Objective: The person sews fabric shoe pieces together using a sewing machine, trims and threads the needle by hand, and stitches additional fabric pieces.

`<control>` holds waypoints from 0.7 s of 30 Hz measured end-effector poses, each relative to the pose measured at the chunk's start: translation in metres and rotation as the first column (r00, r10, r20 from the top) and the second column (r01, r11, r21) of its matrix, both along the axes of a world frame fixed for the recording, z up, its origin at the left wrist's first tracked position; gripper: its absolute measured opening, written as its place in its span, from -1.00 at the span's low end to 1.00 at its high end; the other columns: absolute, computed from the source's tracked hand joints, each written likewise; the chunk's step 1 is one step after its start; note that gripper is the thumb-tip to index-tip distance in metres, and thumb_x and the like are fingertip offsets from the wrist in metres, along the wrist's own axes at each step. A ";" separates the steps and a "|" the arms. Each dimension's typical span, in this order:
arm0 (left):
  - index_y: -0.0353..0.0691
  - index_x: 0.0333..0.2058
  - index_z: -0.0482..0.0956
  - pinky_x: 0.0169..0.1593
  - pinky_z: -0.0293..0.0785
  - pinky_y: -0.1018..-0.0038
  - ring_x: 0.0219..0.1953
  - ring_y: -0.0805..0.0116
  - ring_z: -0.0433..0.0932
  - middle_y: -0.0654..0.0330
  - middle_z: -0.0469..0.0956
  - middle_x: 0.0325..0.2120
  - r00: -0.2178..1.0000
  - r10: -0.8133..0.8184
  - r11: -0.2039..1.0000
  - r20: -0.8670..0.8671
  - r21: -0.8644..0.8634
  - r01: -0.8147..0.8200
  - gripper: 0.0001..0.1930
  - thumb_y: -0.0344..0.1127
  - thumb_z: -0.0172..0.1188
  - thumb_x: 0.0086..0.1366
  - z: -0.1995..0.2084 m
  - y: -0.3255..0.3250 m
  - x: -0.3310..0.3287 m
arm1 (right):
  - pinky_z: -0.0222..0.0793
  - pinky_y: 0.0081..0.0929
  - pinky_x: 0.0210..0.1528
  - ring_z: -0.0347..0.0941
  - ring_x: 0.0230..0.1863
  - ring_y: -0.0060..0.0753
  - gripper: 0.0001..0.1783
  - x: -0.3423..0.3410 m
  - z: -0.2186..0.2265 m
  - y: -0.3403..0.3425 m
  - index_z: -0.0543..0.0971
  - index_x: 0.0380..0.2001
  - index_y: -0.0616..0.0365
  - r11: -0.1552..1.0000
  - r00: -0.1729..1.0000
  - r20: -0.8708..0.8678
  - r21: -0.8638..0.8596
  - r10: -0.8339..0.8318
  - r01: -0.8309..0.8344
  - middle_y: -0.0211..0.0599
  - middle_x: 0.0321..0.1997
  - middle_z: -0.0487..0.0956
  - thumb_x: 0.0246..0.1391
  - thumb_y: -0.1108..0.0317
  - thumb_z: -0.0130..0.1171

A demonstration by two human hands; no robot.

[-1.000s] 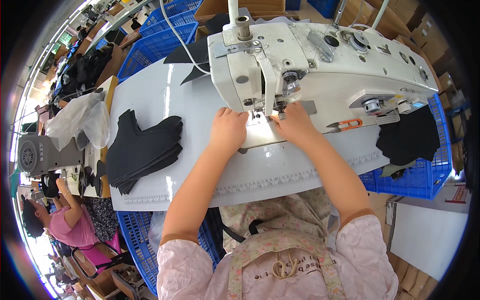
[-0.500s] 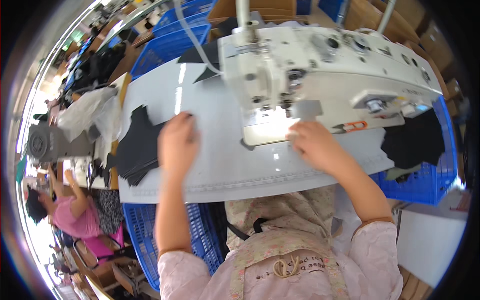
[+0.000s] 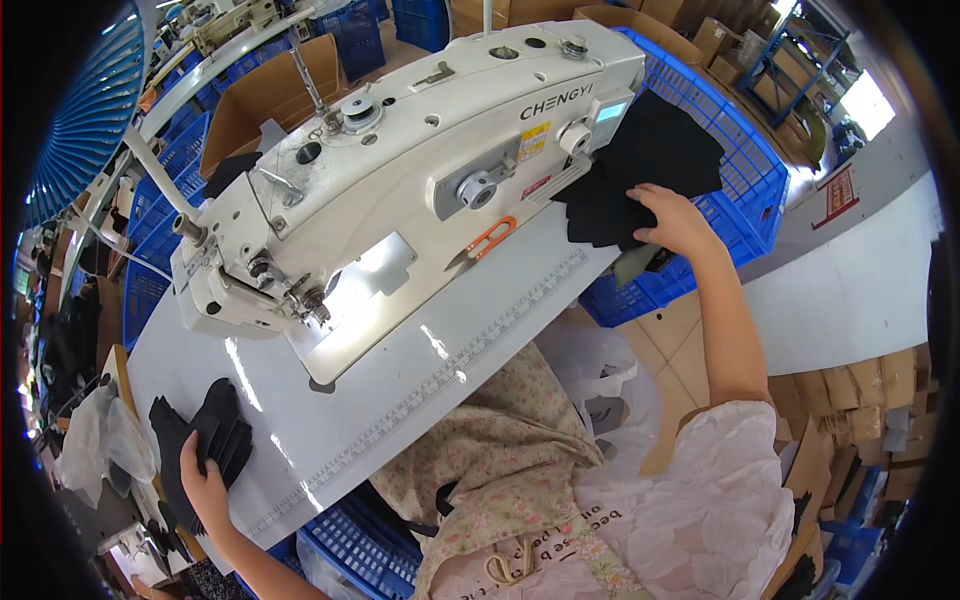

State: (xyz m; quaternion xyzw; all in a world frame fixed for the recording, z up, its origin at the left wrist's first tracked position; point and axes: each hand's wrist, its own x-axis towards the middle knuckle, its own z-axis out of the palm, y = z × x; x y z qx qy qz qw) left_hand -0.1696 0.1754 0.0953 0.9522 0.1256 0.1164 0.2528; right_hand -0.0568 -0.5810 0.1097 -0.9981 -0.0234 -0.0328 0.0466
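Observation:
My left hand [image 3: 205, 485] lies at the near edge of a fanned stack of black cut fabric pieces [image 3: 225, 430] on the left end of the table. Its fingers stretch over the pieces, with the thumb apart. At the right, my right hand [image 3: 680, 222] touches another pile of black fabric pieces [image 3: 655, 155], thumb and forefinger spread; its other fingers are partly hidden. Between the hands stands a white sewing machine [image 3: 400, 130], its lamp lighting the needle area. Orange-handled thread snips [image 3: 482, 243] lie on the machine bed.
The pale tabletop [image 3: 400, 400] has a ruler scale along its near edge. A blue crate [image 3: 770, 200] stands beyond its right end, under the black pile. Another blue crate [image 3: 360, 545] is below the table. A clear plastic bag [image 3: 105, 440] hangs at the left.
My view has swung to the right. My right hand has gone from beside the needle plate to the black pile on the right. My left hand remains at the left stack.

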 end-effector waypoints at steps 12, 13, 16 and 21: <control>-0.35 0.07 0.53 0.18 0.36 0.32 0.07 0.06 0.53 -0.01 0.57 0.02 0.869 -0.025 0.868 0.494 0.442 -0.225 -0.67 -0.49 0.06 0.34 0.021 -0.008 -0.015 | 0.47 -0.30 -0.06 0.60 -0.15 -0.12 -0.80 0.004 0.015 0.004 0.69 -0.27 0.16 0.993 0.698 0.715 0.111 -0.052 -0.040 -0.19 -0.19 0.68 0.13 0.27 0.27; -0.32 0.06 0.54 0.15 0.39 0.30 0.05 0.05 0.54 0.01 0.58 0.01 0.867 -0.123 0.827 0.483 0.532 -0.180 -0.65 -0.52 0.07 0.29 0.032 -0.024 -0.015 | 0.47 -0.35 -0.10 0.61 -0.19 -0.16 -0.81 -0.008 0.031 0.022 0.68 -0.25 0.21 0.989 0.655 0.754 0.127 -0.049 -0.073 -0.17 -0.20 0.68 0.10 0.33 0.31; -0.27 0.03 0.58 0.07 0.47 0.25 0.00 0.05 0.57 0.05 0.61 -0.03 0.881 -0.301 0.812 0.366 0.582 0.035 -0.54 -0.59 0.08 0.11 0.055 -0.120 -0.008 | 0.48 -0.33 -0.15 0.59 -0.23 -0.07 -0.75 -0.058 0.055 0.087 0.63 -0.18 0.32 0.989 0.567 0.819 -0.010 0.093 -0.148 -0.05 -0.22 0.66 0.08 0.42 0.30; -0.31 -0.03 0.57 -0.12 0.52 0.26 -0.12 0.13 0.60 0.05 0.61 -0.10 0.755 -0.656 0.657 0.005 0.497 0.567 -0.59 -0.39 0.18 0.10 -0.004 -0.214 -0.018 | 0.49 -0.34 -0.36 0.59 -0.31 -0.20 -0.55 -0.075 0.034 0.219 0.63 -0.20 0.23 0.676 0.576 0.596 0.074 0.559 -0.733 -0.16 -0.09 0.63 -0.30 0.38 0.36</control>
